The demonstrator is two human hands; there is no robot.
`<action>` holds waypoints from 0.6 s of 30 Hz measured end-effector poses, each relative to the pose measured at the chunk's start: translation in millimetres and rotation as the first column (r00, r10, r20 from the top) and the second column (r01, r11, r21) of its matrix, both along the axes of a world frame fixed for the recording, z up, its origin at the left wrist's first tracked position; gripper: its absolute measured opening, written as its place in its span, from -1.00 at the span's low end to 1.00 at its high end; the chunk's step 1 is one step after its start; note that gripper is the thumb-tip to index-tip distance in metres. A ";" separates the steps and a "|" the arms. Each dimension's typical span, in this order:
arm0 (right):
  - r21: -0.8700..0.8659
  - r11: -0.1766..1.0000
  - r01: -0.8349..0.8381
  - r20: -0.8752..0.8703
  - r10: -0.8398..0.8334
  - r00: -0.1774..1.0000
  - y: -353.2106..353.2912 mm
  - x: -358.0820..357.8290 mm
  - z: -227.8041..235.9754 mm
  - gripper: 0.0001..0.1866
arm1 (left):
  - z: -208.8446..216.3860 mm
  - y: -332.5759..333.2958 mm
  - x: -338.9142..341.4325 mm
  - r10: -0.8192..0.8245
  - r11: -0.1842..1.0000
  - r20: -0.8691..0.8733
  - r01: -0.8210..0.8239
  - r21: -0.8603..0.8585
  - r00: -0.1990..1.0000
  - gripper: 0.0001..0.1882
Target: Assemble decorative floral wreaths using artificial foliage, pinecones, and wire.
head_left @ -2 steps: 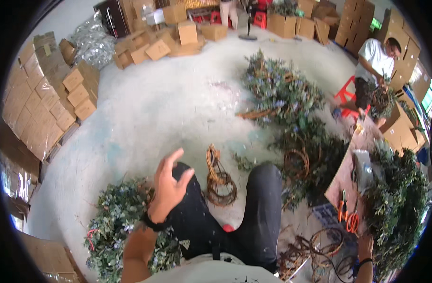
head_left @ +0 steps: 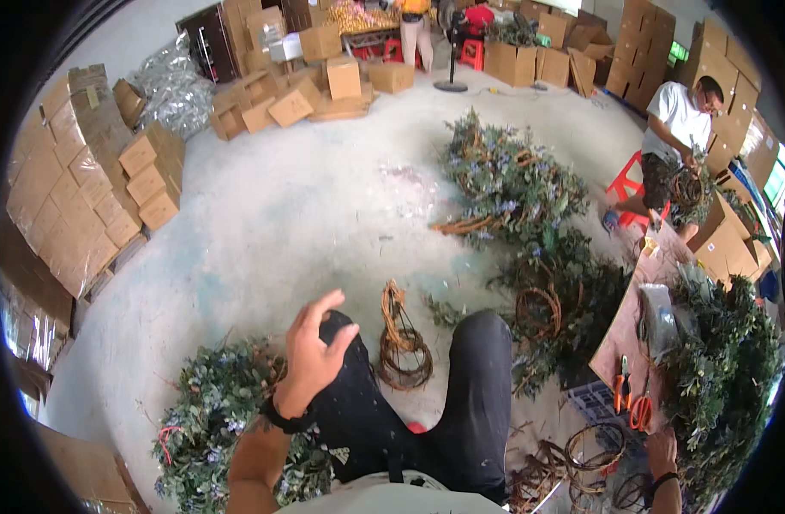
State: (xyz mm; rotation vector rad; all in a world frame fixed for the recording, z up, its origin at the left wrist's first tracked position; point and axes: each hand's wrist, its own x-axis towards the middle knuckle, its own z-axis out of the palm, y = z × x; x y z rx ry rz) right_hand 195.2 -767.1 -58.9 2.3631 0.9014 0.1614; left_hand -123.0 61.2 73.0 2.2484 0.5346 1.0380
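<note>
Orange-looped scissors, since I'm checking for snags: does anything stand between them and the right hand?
Nothing visible does: the orange-looped scissors lie just beyond the right hand. The orange-handled pliers lie to the scissors' left, outside that gap.

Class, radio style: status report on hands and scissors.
Left hand open, empty. Right hand near orange-handled scissors, grip unclear. Pliers close beside scissors.

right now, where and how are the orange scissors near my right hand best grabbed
The scissors are probably best taken by their orange handle loops, from the near side, with your right hand: the loops face you and lie just beyond that hand, while the blades seem to point away.
</note>
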 end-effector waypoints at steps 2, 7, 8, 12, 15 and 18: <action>0.025 0.993 0.116 -0.295 -0.104 0.950 84.8 -21.9 31.6 -0.95 | 13.6 -9.0 -3.1 -0.021 1.000 0.053 0.021 -0.002 0.998 -0.49; 0.655 0.740 0.152 -0.573 0.356 0.739 354.8 -123.3 98.8 -0.82 | 38.2 -43.0 13.5 -0.283 0.959 0.045 0.283 0.004 0.958 -0.51; 0.685 0.593 0.424 -0.718 0.447 0.534 409.2 -145.3 110.4 -0.52 | 36.8 -56.3 21.8 -0.388 0.920 -0.001 0.387 -0.056 0.922 -0.48; 0.958 -0.114 0.262 -0.005 0.909 0.417 611.6 -203.6 174.7 -0.88 | -9.9 -88.9 19.7 -0.616 0.785 -0.074 0.603 -0.138 0.785 -0.63; 0.524 -0.059 0.849 -0.055 0.993 0.103 671.1 -236.2 239.6 -0.83 | 6.1 -86.1 -14.1 -0.524 0.775 0.194 0.559 -0.297 0.829 -0.77; 0.431 0.077 0.899 -0.088 0.995 -0.043 697.4 -241.2 249.3 -0.80 | 8.3 -92.5 -31.7 -0.493 0.773 0.261 0.555 -0.307 0.830 -0.83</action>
